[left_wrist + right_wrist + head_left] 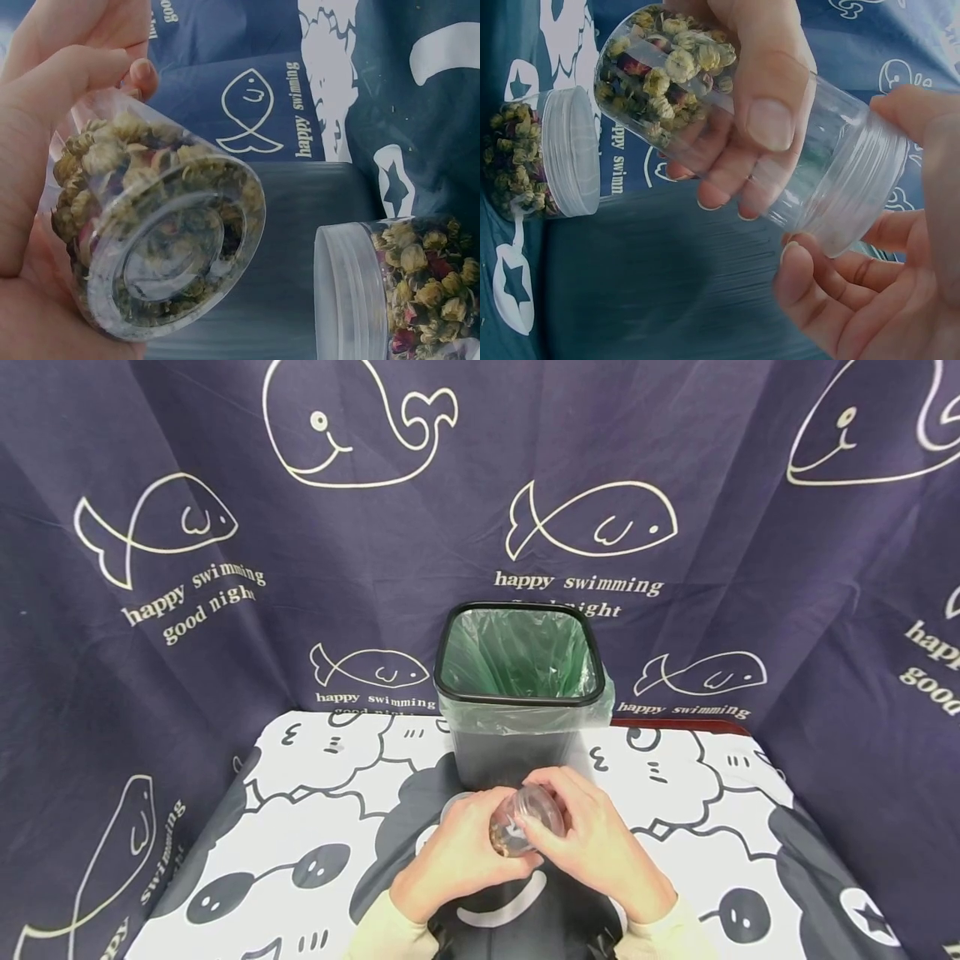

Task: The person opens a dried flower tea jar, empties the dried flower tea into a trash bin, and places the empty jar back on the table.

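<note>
Tilted between both hands is a clear plastic jar, partly filled with dried yellow flower buds and a few dark red ones. My left hand grips its body, thumb on one side and fingers on the other in the right wrist view. My right hand has its fingers and thumb around the clear screw lid, which sits at the jar's mouth. A second lidded jar of similar buds stands on the tablecloth near the bin, mostly hidden behind my left hand in the head view.
A dark bin with a green liner stands just beyond my hands, its mouth facing up. The table has a black-and-white cartoon cloth. Navy curtains with fish prints hang behind and at both sides.
</note>
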Demonstrator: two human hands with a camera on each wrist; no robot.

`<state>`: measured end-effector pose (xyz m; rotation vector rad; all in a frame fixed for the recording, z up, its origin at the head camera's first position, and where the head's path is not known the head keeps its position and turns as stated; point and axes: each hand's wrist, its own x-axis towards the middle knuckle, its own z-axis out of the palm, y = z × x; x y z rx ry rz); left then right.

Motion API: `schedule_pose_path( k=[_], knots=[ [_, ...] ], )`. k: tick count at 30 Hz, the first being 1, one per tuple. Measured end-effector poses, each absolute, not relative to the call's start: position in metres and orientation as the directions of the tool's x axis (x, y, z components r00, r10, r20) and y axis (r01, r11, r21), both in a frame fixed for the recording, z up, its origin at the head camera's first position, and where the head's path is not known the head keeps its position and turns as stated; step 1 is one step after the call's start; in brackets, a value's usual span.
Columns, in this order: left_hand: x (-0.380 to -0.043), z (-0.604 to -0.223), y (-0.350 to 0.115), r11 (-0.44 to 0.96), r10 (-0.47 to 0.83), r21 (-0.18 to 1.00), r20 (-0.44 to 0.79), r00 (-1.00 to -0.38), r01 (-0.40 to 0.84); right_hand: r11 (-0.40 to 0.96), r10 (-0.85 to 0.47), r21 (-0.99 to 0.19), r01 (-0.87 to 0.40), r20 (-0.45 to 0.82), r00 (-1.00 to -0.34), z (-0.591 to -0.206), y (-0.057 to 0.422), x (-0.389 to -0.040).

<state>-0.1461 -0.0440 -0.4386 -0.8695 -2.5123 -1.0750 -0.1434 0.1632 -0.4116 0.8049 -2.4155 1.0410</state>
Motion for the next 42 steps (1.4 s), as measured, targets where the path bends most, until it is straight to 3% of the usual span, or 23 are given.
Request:
schedule_pose_path(
  k=[12, 23, 29, 34, 42],
  knots=[
    [-0.1481, -0.4365, -0.0478, 0.496, 0.449, 0.607, 0.433, -0.782, 0.621, 0.478, -0.423, -0.476, -0.738, 0.612, -0.668, -0.4074, 0.1645, -0.1417],
    [-0.149, -0.4393, -0.0462, 0.496, 0.451, 0.613, 0.424, -0.786, 0.615, 0.454, -0.465, -0.45, -0.769, 0.616, -0.635, -0.4073, 0.1673, -0.1437],
    [-0.1473, -0.4417, -0.0438, 0.532, 0.448, 0.546, 0.467, -0.763, 0.647, 0.508, -0.443, -0.449, -0.735, 0.595, -0.671, -0.4103, 0.1669, -0.1438],
    [-0.144, -0.4399, -0.0425, 0.603, 0.4, 0.506, 0.477, -0.783, 0.617, 0.57, -0.379, -0.466, -0.677, 0.582, -0.72, -0.4127, 0.1642, -0.1434],
    [-0.1414, -0.4389, -0.0394, 0.666, 0.374, 0.436, 0.506, -0.777, 0.605, 0.606, -0.284, -0.569, -0.556, 0.498, -0.819, -0.4129, 0.1605, -0.1411]
  ],
)
